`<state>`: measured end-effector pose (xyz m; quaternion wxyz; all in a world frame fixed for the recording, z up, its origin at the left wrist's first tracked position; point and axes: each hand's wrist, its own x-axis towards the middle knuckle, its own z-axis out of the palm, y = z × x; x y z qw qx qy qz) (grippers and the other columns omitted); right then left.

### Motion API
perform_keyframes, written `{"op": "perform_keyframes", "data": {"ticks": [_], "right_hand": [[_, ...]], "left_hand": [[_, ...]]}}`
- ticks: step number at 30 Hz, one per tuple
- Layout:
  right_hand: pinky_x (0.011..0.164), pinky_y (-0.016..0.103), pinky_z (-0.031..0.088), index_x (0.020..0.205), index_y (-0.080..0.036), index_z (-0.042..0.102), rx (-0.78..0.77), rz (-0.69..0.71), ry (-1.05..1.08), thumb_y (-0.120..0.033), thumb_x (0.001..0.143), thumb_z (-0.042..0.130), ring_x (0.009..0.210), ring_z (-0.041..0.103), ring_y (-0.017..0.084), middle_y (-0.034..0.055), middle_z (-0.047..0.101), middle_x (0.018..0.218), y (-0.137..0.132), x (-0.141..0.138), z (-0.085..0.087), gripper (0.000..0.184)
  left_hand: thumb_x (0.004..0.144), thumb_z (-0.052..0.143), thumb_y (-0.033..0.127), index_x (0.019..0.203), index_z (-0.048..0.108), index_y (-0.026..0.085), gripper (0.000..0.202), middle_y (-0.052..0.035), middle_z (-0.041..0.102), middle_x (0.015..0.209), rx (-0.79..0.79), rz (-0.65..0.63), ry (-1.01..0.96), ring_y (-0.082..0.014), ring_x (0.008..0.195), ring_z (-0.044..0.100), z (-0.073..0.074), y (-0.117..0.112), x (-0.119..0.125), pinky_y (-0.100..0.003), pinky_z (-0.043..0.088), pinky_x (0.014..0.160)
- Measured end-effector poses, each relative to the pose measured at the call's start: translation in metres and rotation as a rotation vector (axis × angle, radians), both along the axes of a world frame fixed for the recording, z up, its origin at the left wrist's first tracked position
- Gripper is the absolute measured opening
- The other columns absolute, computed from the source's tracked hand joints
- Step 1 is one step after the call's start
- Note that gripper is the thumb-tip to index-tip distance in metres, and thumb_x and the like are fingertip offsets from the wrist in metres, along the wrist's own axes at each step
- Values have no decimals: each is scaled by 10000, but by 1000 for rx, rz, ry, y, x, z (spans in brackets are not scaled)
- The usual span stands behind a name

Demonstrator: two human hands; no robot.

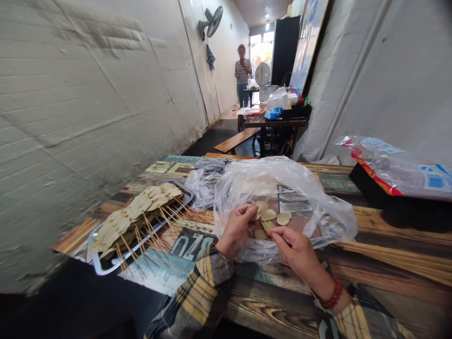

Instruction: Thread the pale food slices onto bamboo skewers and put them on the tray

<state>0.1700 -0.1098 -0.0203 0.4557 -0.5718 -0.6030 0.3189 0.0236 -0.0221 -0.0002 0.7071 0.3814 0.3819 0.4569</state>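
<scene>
My left hand (236, 230) is closed in a pinch on a thin, tan, round slice (261, 206) over the clear plastic bag (326, 207). Just to its right, the fingertips of my right hand (294, 248) are pinched together on a thin bamboo skewer (312, 293), mostly hidden beneath the palm. More slices lie on the bag around the fingertips, among them a loose one (284, 218) on the right. To the left, a metal tray (96, 261) bears a heap of skewered slices (130, 209), their sticks pointing toward me.
Bare bamboo skewers (395, 256) lie at right on the wood-patterned table (278, 294). Behind them is a black box (370, 193) with a red-edged plastic package (406, 174). A grey cloth (212, 164) sits at the back. Farther off are a bench (236, 140) and a standing person (243, 73).
</scene>
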Motion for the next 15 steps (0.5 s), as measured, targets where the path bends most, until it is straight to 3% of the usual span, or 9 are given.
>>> {"op": "perform_keyframes", "data": {"ticks": [4, 8, 12, 15], "right_hand": [[567, 254, 438, 863, -164, 709, 15, -17, -10, -413, 901, 495, 611, 614, 166, 31, 689, 674, 0, 0, 1, 330], [504, 240, 406, 846, -161, 699, 10, -34, 17, -416, 895, 489, 557, 580, 154, 14, 643, 597, 3, 0, -1, 335], [479, 236, 380, 829, -168, 702, 22, -54, 35, -417, 880, 515, 493, 521, 133, -15, 576, 519, 5, 1, 0, 316], [446, 235, 351, 821, -170, 700, 4, -68, 87, -445, 865, 534, 441, 467, 120, -34, 523, 474, 7, 5, 4, 324]], "left_hand": [[555, 833, 511, 677, 627, 122, 457, 29, 516, 576, -18, -65, 44, -63, 476, 435, -2, -3, 1, -198, 361, 464], [586, 808, 533, 736, 627, 131, 467, 0, 571, 638, -33, -140, 83, -99, 505, 506, -5, -6, 4, -224, 409, 480], [622, 791, 521, 670, 633, 109, 444, -13, 570, 625, 67, -189, 139, -83, 522, 483, -8, -8, 6, -201, 373, 493], [674, 752, 523, 774, 683, 111, 430, -20, 591, 654, 127, -221, 175, -91, 542, 491, -8, -6, 6, -206, 372, 511]]}}
